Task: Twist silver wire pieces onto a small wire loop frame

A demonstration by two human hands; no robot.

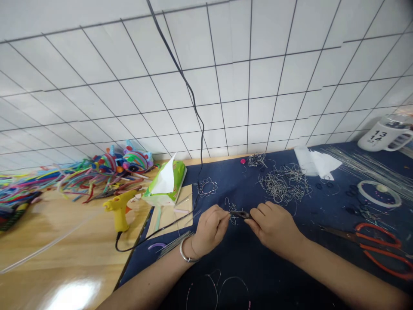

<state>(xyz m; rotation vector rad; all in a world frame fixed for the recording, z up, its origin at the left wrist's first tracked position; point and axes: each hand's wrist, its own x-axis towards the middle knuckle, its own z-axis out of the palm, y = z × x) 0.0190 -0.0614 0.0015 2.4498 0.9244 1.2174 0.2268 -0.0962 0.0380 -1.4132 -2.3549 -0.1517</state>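
Observation:
My left hand point(210, 228), with a silver bangle at the wrist, is closed in a pinch on a small bent piece of thin wire point(231, 208). My right hand point(274, 228) is closed around small dark pliers point(241, 214), whose tip meets the wire between my hands. Both hands rest on a dark blue cloth mat point(258, 275). A tangled heap of bent wire pieces point(284, 183) lies just beyond my right hand. A finished wire flower shape point(207, 187) lies beyond my left hand.
Red-handled scissors point(377, 247) lie at the right, with a roll of tape point(379, 193), straight wires point(368, 165) and a white mug point(383, 135) behind. At the left are a yellow glue gun point(120, 211), a green tissue pack point(166, 183), colourful pipe cleaners point(80, 176) and a black hanging cable point(193, 103).

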